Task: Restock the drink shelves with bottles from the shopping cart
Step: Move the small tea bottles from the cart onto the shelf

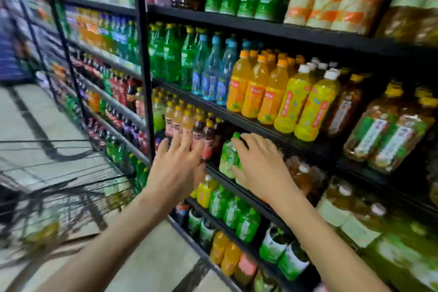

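Right hand (258,161) gripping green bottle (228,159) on shelf (214,172), left hand (177,163) spread against dark bottles (209,141)

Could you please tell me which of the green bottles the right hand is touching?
The pale green bottle with the green cap, on the shelf just under the orange drinks; the right hand grips it alone.

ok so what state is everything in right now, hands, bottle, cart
left hand, open, fingers spread against the dark bottles
right hand, gripping the green bottle
green bottle, cap on, roughly upright
cart, holds a yellow bottle, blurred
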